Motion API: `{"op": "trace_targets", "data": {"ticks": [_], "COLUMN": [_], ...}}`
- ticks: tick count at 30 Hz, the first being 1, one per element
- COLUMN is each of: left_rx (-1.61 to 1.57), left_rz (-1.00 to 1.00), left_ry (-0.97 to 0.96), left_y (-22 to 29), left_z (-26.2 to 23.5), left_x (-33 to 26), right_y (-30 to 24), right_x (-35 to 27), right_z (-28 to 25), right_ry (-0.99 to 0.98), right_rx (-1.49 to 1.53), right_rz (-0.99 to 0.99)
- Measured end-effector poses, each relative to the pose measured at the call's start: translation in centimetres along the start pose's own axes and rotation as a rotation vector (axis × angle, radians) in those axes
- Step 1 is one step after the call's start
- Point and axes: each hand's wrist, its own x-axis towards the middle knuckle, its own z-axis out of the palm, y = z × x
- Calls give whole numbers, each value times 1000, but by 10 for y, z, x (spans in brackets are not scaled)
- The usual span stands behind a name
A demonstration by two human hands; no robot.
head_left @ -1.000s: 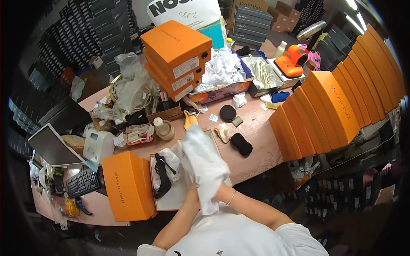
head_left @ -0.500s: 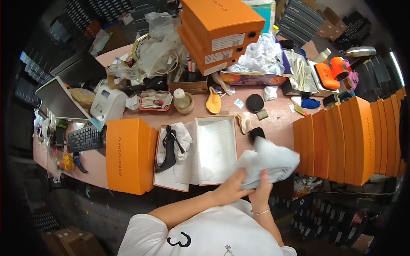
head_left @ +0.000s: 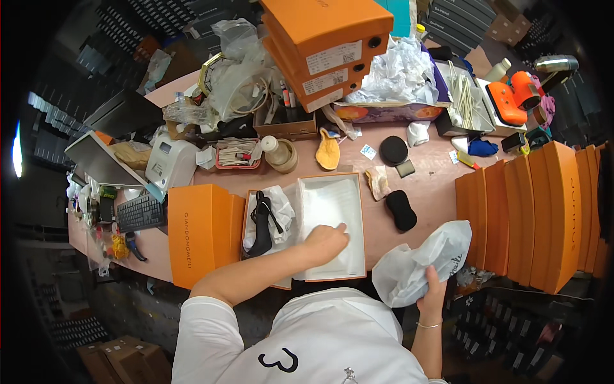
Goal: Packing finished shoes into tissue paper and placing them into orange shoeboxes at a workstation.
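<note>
My left hand (head_left: 325, 242) rests flat on the white paper lining of an open orange shoe box (head_left: 332, 227) in front of me, holding nothing. A black high-heeled shoe (head_left: 262, 224) lies in white tissue on the box's left side. My right hand (head_left: 433, 283) grips a white cloth bag (head_left: 422, 264) off the table's front edge, to the right of the box. An orange box lid (head_left: 201, 235) lies left of the open box.
A row of upright orange boxes (head_left: 531, 214) stands at the right. Stacked orange boxes (head_left: 326, 48), crumpled paper (head_left: 400, 70) and plastic bags crowd the back. A label printer (head_left: 169, 163), a keyboard (head_left: 141, 212) and black pads (head_left: 401, 210) lie on the pink table (head_left: 425, 192).
My left hand let go of the white bag and moved onto the box lining. My right hand carried the bag further right, off the table edge.
</note>
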Motion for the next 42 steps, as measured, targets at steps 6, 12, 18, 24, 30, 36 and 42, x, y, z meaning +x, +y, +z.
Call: {"op": "trace_targets", "data": {"ticks": [6, 12, 18, 24, 30, 36, 42], "left_rx": [-408, -588, -1135, -2751, -1464, -646, -595], "left_rz": [398, 610, -214, -1041, -626, 87, -1], "left_ry": [293, -51, -197, 466, 766, 564, 430], "left_y": [90, 123, 22, 12, 36, 46, 18], "left_z": [60, 119, 67, 165, 131, 72, 58], "left_x": [33, -6, -151, -163, -106, -85, -99], "right_y": [-29, 65, 226, 170, 139, 204, 106], "right_x": [5, 73, 96, 87, 63, 71, 62], "right_z": [75, 147, 86, 82, 74, 64, 58], "right_ry": [-503, -678, -547, -742, -700, -559, -597], "right_rx": [-76, -770, -1258, -1508, -1580, -1553, -1057], "right_rz": [134, 425, -266, -117, -235, -196, -462]}}
